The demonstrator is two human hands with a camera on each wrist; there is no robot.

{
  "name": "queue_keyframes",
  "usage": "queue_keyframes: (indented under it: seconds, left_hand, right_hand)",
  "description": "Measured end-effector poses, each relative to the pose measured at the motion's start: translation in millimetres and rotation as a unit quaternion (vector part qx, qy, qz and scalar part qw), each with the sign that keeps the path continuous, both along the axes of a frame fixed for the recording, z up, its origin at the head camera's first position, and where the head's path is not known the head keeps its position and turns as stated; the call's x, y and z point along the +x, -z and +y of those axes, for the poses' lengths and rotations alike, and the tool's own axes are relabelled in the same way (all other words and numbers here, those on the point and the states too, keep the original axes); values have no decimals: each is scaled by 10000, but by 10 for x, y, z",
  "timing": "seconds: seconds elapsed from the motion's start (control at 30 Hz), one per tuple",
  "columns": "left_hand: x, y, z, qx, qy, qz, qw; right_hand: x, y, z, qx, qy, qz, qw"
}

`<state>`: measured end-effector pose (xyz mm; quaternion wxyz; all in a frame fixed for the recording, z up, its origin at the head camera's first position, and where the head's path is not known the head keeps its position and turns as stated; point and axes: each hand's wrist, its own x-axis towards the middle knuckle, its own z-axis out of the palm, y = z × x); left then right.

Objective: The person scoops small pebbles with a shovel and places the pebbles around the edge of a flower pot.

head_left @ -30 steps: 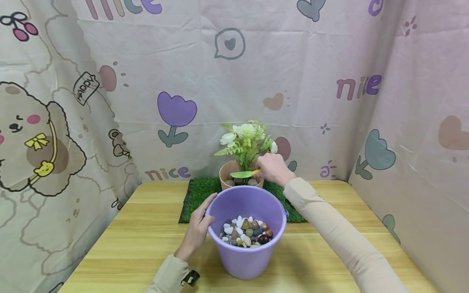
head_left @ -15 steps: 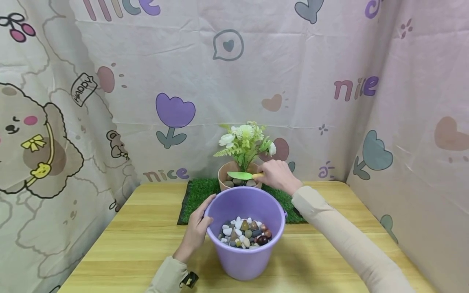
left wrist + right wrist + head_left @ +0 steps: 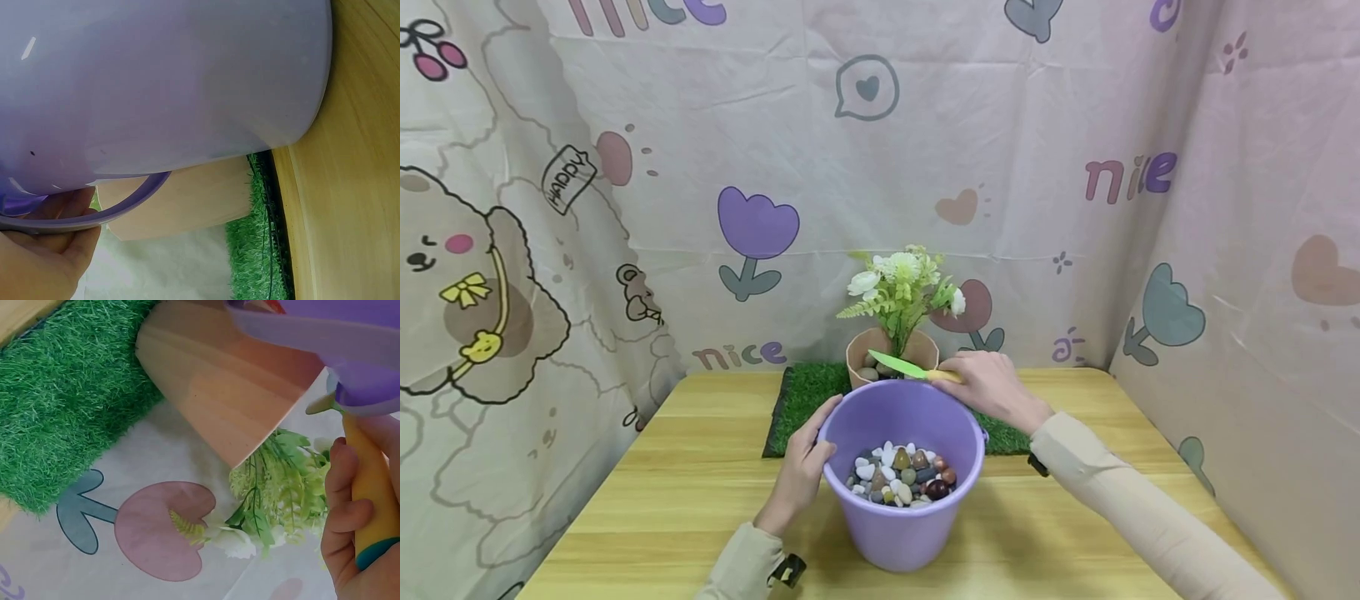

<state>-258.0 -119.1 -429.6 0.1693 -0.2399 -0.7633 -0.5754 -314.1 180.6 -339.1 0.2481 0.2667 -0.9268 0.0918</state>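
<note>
A purple bucket (image 3: 902, 537) stands on the table with mixed pebbles (image 3: 901, 477) at its bottom. My left hand (image 3: 800, 471) holds its left rim, thumb inside; in the left wrist view the fingers also lie by the bucket's curved handle (image 3: 140, 195). In my right hand (image 3: 994, 387) is a small garden trowel (image 3: 901, 365), its yellow handle (image 3: 370, 469) wrapped by curled fingers. The green blade points left, just above the bucket's far rim and overlapping the flower pot (image 3: 859, 360) behind. Larger stones (image 3: 868, 372) show inside that pot.
White flowers with green leaves (image 3: 902, 287) rise from the pot, which stands on an artificial grass mat (image 3: 812, 400). The wooden table (image 3: 662, 492) ends at a printed cloth backdrop (image 3: 865, 183), with more cloth at both sides.
My right hand has come down and to the right, bringing the trowel from over the pot to the bucket's far rim, its blade now tilted tip up. The left hand stays on the rim.
</note>
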Motion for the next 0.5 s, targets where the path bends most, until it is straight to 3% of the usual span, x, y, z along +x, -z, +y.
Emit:
queue_keyframes:
  seconds: [0.2,0.5]
  left_hand:
    - [-7,-2,6,38,11,-1,10000]
    - [-13,0,-1,63,34,17,10000]
  right_hand:
    - [121,-13,99,-246,-261,-8,9994]
    - [245,-14,232,-814,-575,-493,9938]
